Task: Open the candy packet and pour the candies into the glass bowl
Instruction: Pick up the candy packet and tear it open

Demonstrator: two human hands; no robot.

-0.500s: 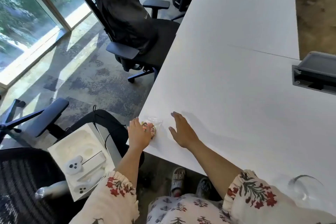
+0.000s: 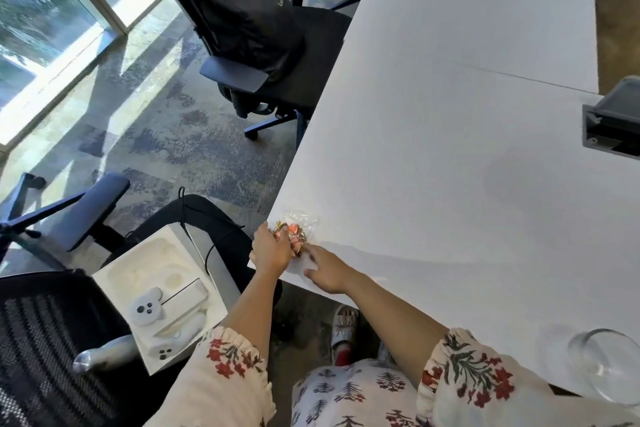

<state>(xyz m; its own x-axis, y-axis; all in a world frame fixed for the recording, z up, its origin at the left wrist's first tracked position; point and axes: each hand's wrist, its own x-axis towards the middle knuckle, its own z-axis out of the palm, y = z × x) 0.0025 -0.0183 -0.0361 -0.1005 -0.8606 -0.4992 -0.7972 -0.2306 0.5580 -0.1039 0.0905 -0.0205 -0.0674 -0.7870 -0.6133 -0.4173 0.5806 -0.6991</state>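
A clear plastic candy packet (image 2: 296, 230) with orange and gold candies lies at the near left corner of the white table (image 2: 450, 156). My left hand (image 2: 272, 250) is closed around the packet's near side. My right hand (image 2: 325, 269) rests on the table just right of the packet, its fingertips touching the plastic. The glass bowl (image 2: 609, 366) stands at the table's front edge, far right, partly cut off by the frame.
An open white box (image 2: 162, 291) with white controllers sits on a black chair to my left. A black office chair with a backpack (image 2: 239, 10) stands beside the table's left edge. A grey cable box (image 2: 613, 118) is set in the table at right.
My right hand has moved left and nearer, from flat on the table to touching the packet. My left hand stays on the packet.
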